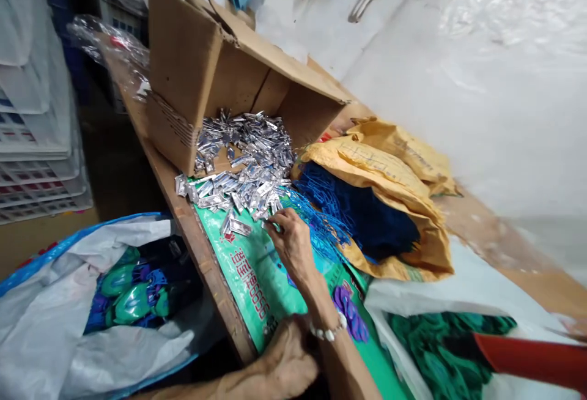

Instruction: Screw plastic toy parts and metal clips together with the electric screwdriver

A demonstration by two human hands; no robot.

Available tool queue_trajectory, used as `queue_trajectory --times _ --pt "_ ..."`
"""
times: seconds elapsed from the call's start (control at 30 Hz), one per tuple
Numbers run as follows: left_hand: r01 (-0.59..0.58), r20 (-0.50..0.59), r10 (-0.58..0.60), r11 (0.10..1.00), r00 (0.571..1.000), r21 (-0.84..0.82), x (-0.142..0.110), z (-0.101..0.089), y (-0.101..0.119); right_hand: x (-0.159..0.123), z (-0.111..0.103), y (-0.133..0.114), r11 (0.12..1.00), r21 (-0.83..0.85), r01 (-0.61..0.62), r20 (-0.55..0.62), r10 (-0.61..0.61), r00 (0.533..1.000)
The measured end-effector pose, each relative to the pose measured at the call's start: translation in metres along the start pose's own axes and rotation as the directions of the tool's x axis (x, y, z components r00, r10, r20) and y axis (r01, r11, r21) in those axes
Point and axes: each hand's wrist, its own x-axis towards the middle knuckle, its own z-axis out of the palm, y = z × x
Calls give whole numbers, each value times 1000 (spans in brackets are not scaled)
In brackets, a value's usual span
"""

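Note:
My right hand [291,247], with a white beaded bracelet [329,329] at the wrist, reaches to the near edge of a heap of small shiny silver pieces [257,180]. Its thumb and forefinger are pinched together; what lies between them is too small to make out. Lower down, close to the table's edge, my left hand [291,351] is curled closed, and whatever it may hold is hidden. Thin blue plastic strands [321,222] lie just right of my right hand. Under both is a green printed sheet [243,284]. Several purple flat pieces [351,314] rest beside my right wrist.
A cardboard box [178,76] lies on its side, silver pieces spilling out. Right of it, a yellow woven sack [413,204] holds blue strands. A white sack [50,339] with green and purple pieces [132,296] stands at left. Stacked crates [36,161] rise behind it.

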Motion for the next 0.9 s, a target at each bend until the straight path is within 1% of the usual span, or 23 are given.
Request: queue_trajectory --times 0.1,0.13,0.17,0.2,0.23,0.27,0.3,0.33,0.37,0.4,0.47,0.53,0.6,0.67,0.77,0.9 --pt "42 -4 -42 999 999 34 7 4 -3 -43 -36 -7 998 56 -31 -188 41 981" --pt "58 1 -58 997 998 44 8 6 -4 -62 -46 -9 993 106 -60 -246 85 966" --pt "75 11 -76 996 997 52 8 8 -4 -83 -54 -11 966 235 -110 -299 180 937" --pt "93 22 -95 994 995 59 8 9 -5 -104 -60 -12 906 384 -177 -332 314 889" --pt "113 41 -116 992 992 59 7 9 -4 -126 -63 -13 817 528 -234 -335 453 826" --pt "137 66 -140 989 988 54 4 8 -4 -146 -63 -14 707 655 -266 -319 578 751" --pt "156 87 -160 987 983 47 2 6 -2 -166 -62 -15 605 745 -281 -289 673 681" --pt "166 107 -170 985 980 44 -1 4 -1 -183 -58 -15 521 805 -282 -261 740 620" --pt "171 124 -175 984 977 44 -3 2 1 -198 -53 -16 459 844 -276 -242 786 569" --pt "177 136 -181 983 974 45 -6 0 3 -211 -47 -17 415 868 -271 -229 821 524" --pt "182 142 -188 982 972 57 -11 -2 7 -231 -35 -20 355 900 -252 -222 872 436" --pt "187 150 -196 980 969 74 -16 -1 10 -242 -24 -23 309 926 -217 -218 906 363" --pt "178 166 -191 980 967 88 -21 3 13 -248 -15 -28 276 942 -191 -205 923 326" --pt "153 186 -170 983 968 104 -26 6 16 -250 -10 -33 269 947 -177 -205 928 311" --pt "115 204 -142 984 969 139 -31 9 21 -254 -9 -40 279 945 -172 -225 934 278" --pt "112 208 -145 980 967 163 -35 12 22 -259 -12 -47 315 938 -148 -277 933 230"
